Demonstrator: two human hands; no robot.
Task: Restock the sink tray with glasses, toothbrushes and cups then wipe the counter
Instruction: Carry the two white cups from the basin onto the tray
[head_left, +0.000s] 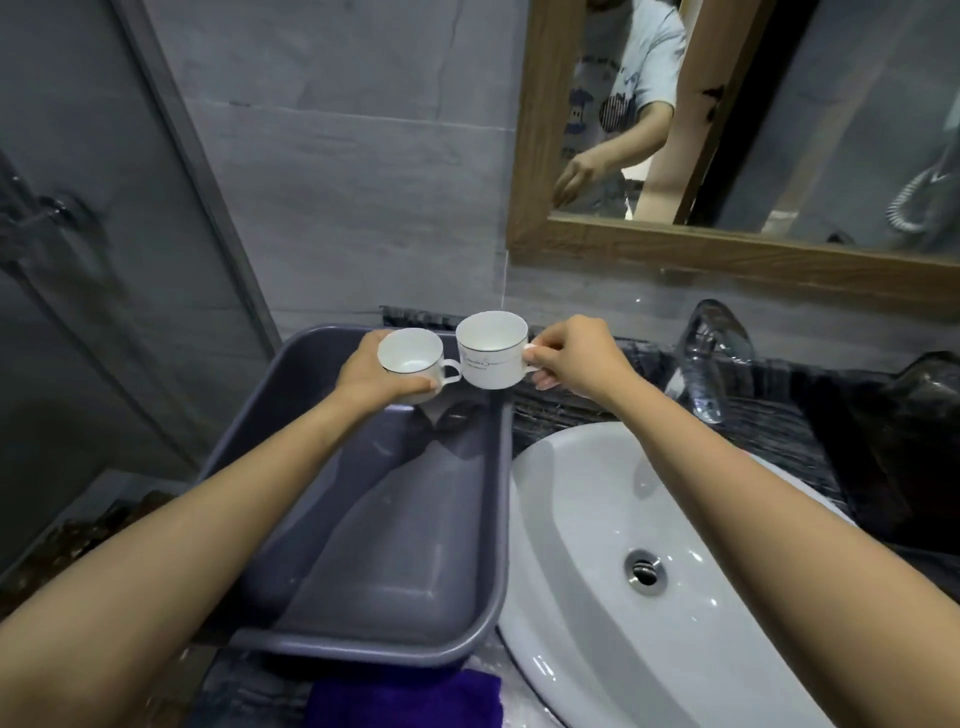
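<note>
Left hand (371, 376): closed around the body of the left cup (413, 364), fingers wrapped under and behind it, thumb along the lower front. The cup is white, tilted so its mouth faces the camera, handle pointing to 3 o'clock.

Right hand (574, 361): thumb and forefinger pinched shut on the handle of the right cup (491, 353), the remaining fingers curled beneath. This cup is white with a thin dark rim line and a faint script marking on its side; it sits nearly upright, mouth slightly toward the camera.

Relation of cups: side by side, with the left cup's handle touching or almost touching the right cup's wall; contact cannot be confirmed. Both cups are held in the air above the far end of the grey plastic tub (395, 545).

The tub occupies the counter (769, 415) at 9 o'clock of the white basin (597, 519), their rims just beside each other. The basin drain (645, 567) lies toward 5 o'clock of the right hand. The chrome faucet (709, 358) stands at 3 o'clock of the right hand. A purple cloth (410, 699) lies at 6 o'clock, partly under the tub's near edge. A wood-framed mirror (727, 156) hangs at 1 o'clock.
</note>
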